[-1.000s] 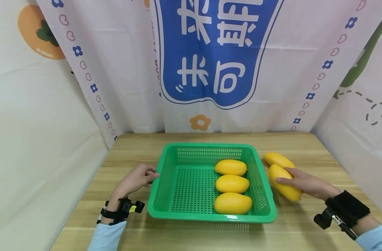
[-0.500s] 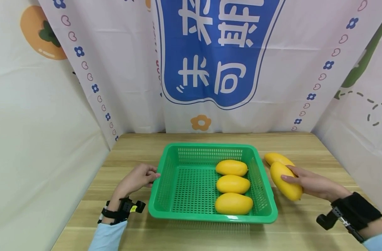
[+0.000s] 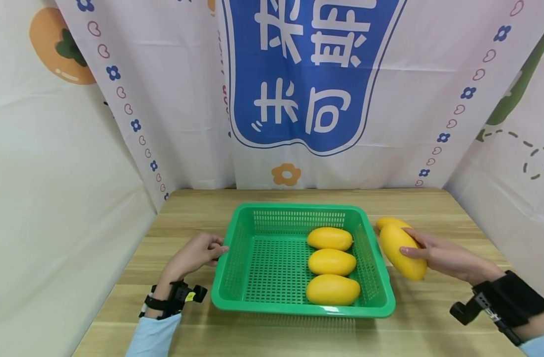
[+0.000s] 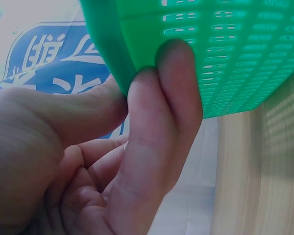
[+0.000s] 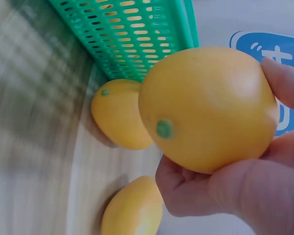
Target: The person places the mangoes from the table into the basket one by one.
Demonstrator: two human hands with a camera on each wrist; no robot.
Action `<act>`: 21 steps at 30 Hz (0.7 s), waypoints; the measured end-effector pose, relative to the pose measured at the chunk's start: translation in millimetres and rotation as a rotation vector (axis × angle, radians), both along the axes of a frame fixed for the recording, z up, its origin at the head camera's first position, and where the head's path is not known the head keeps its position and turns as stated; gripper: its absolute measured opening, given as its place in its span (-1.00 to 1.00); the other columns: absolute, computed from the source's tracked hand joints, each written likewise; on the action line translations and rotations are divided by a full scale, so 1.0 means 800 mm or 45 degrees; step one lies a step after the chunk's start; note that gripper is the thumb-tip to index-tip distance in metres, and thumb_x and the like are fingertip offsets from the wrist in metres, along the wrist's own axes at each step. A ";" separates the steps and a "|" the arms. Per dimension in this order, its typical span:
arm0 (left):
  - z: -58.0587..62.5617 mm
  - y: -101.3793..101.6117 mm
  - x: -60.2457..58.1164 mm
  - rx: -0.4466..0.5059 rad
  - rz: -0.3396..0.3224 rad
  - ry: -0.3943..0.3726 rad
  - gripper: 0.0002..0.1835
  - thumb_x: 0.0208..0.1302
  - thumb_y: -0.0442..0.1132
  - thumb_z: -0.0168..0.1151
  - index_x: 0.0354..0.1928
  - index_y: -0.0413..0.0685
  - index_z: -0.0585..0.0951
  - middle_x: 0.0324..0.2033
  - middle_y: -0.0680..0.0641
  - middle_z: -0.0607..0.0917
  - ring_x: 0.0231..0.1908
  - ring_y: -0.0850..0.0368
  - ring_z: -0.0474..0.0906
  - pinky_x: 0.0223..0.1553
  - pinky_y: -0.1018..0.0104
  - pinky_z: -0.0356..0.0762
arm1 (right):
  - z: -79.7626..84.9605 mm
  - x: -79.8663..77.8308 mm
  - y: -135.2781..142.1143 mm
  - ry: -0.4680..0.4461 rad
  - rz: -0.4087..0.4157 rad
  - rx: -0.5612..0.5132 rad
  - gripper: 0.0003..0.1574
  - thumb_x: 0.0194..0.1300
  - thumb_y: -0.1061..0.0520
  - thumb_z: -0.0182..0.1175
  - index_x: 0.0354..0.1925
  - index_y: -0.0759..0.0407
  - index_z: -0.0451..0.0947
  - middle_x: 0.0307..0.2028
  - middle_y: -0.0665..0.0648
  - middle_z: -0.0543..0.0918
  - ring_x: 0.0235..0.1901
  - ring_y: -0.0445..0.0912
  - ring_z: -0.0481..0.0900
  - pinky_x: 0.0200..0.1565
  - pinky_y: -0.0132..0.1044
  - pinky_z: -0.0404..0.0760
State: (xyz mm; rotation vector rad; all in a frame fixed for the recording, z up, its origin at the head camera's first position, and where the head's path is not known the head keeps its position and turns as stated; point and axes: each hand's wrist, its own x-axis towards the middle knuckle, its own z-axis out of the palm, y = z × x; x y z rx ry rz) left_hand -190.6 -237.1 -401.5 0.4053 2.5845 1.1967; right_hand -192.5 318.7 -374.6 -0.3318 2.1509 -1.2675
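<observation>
My left hand (image 3: 202, 254) pinches the left rim of a green plastic basket (image 3: 303, 310), thumb on one side and bent fingers on the other. The left wrist view shows those fingers (image 4: 179, 83) against the slotted basket wall. To the right of the basket, my right hand (image 3: 446, 255) grips a yellow mango (image 3: 398, 250) between thumb and fingers. In the right wrist view this mango (image 5: 210, 107) has a green stem spot and hangs over the table. Three mangoes (image 3: 332, 290) lie in a column along the basket's right side.
Behind the held mango, another mango (image 3: 390, 221) lies on the wooden table (image 3: 200, 203). The right wrist view shows two loose mangoes there, one close to the basket wall and a second mango (image 5: 134, 208) farther off. Printed cloth (image 3: 187, 124) hangs behind the table.
My right hand has lifted the mango and shifted it slightly up and toward the basket in the last half second. The left hand stays on the rim.
</observation>
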 end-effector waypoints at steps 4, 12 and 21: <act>0.000 0.000 0.000 0.007 -0.001 0.003 -0.74 0.48 -0.27 0.12 -0.01 -0.35 0.65 -0.42 -0.03 0.73 -0.37 0.14 0.67 -0.28 0.26 0.74 | 0.006 0.001 -0.007 0.050 -0.011 0.067 -0.04 0.53 -0.03 0.04 0.52 0.41 -0.23 0.23 0.37 0.32 0.06 0.11 0.41 0.10 -0.12 0.56; -0.001 -0.001 0.001 0.040 -0.004 -0.015 -0.72 0.48 -0.28 0.12 0.02 -0.39 0.63 -0.37 -0.07 0.75 -0.32 0.14 0.70 -0.23 0.17 0.77 | 0.016 0.003 -0.020 0.078 -0.029 0.132 0.02 0.48 -0.08 0.12 0.52 0.42 -0.18 0.25 0.36 0.38 0.06 0.09 0.44 0.11 -0.04 0.59; 0.000 0.000 0.000 0.014 0.006 -0.003 -0.74 0.47 -0.29 0.12 0.00 -0.36 0.64 -0.44 -0.04 0.72 -0.34 0.14 0.67 -0.24 0.23 0.76 | 0.028 0.004 -0.033 0.134 0.015 0.109 -0.04 0.46 -0.03 0.16 0.50 0.44 -0.06 0.15 0.33 0.46 0.00 0.10 0.48 0.08 -0.11 0.60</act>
